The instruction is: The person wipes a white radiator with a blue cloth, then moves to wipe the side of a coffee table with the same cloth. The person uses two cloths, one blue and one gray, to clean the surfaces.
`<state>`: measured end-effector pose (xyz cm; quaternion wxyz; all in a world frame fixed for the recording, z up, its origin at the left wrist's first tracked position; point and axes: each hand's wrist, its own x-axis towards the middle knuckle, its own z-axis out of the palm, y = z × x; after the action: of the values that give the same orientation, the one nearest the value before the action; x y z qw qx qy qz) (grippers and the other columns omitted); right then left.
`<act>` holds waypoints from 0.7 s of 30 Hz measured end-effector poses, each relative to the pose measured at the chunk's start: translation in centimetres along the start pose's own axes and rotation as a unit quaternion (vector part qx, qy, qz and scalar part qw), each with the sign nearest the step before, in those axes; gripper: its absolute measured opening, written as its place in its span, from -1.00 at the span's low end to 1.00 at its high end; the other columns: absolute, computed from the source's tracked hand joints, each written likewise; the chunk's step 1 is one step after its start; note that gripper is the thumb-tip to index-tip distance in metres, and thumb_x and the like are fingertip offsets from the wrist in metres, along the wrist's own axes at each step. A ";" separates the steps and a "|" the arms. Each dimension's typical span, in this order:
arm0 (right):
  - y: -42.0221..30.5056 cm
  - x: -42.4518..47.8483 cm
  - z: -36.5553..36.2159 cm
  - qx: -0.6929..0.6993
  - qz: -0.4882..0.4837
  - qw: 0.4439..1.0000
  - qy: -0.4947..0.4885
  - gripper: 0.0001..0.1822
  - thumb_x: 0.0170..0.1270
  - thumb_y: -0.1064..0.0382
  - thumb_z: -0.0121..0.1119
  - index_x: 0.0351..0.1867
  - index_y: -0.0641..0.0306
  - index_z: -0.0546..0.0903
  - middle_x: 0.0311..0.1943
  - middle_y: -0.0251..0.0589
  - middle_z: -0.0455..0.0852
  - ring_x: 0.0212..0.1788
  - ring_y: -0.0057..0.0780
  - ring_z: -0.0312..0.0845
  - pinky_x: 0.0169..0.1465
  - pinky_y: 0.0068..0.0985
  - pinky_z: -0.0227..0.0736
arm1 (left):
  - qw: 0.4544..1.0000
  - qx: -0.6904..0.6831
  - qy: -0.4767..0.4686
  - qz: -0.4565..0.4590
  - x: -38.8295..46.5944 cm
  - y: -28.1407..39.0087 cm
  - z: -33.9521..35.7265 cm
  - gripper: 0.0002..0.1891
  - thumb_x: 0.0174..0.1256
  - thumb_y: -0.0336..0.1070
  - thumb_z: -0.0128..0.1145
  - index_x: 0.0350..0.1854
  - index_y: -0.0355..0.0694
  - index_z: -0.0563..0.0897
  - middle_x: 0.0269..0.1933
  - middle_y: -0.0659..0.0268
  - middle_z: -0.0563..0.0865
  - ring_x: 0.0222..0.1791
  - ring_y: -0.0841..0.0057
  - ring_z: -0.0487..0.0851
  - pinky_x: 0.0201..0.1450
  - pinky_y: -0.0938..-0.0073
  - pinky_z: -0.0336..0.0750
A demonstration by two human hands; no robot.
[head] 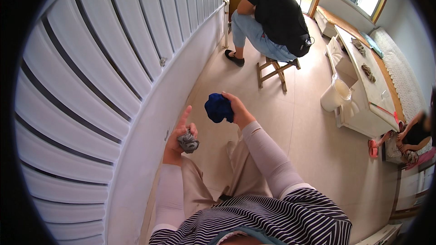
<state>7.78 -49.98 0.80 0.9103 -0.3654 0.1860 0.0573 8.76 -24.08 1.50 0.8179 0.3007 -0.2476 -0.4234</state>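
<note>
My left hand (179, 136) is low beside the white radiator wall, its index finger stretched out and the other fingers curled round a crumpled grey cloth (188, 142). To the right and a little higher, my right hand (239, 109) grips a bunched dark blue cloth (219, 108), which hangs out past the fingertips. The two cloths are apart, both held above the pale floor. Part of each cloth is hidden within the hand.
A white slatted radiator (102, 41) lines the left. Ahead, a person in black (279, 17) sits on a wooden folding stool (274, 71). On the right stand a white bin (335, 93) and a low table (385, 117) with crumpled cloths; another person (417, 136) sits beyond.
</note>
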 end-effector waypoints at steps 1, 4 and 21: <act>0.1 -0.4 0.5 0.002 0.000 1.000 -0.002 -0.68 0.37 -0.01 0.05 -0.20 0.21 0.60 -0.32 -0.24 0.73 -0.36 -0.42 0.70 -0.29 -0.50 0.61 | 1.000 -0.002 -0.018 0.003 -0.2 0.1 -0.2 -0.05 0.14 -0.18 0.26 0.55 0.05 -0.04 -0.32 0.30 0.60 -0.31 0.45 0.60 -0.23 0.51 0.51; -0.1 -0.5 0.5 -0.004 0.000 1.000 -0.011 -0.65 0.39 -0.01 0.03 -0.17 0.26 0.60 -0.27 -0.19 0.74 -0.32 -0.39 0.71 -0.22 -0.47 0.62 | 0.998 0.049 0.042 -0.005 -0.3 0.5 1.3 -0.06 0.12 -0.21 0.24 0.55 0.04 -0.03 -0.35 0.30 0.60 -0.31 0.45 0.60 -0.23 0.52 0.50; 0.1 -0.2 1.1 -0.024 0.002 1.000 -0.006 -0.65 0.37 -0.01 0.04 -0.14 0.23 0.63 -0.29 -0.23 0.75 -0.34 -0.41 0.71 -0.30 -0.53 0.59 | 0.999 0.007 0.003 0.038 -0.8 1.0 0.0 -0.12 0.21 -0.15 0.24 0.52 -0.14 0.05 -0.46 0.35 0.56 -0.33 0.50 0.54 -0.21 0.58 0.42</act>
<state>7.95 -49.14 1.59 0.9020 -0.3866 0.1803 0.0660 8.85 -22.92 2.04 0.8322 0.2981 -0.2591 -0.3892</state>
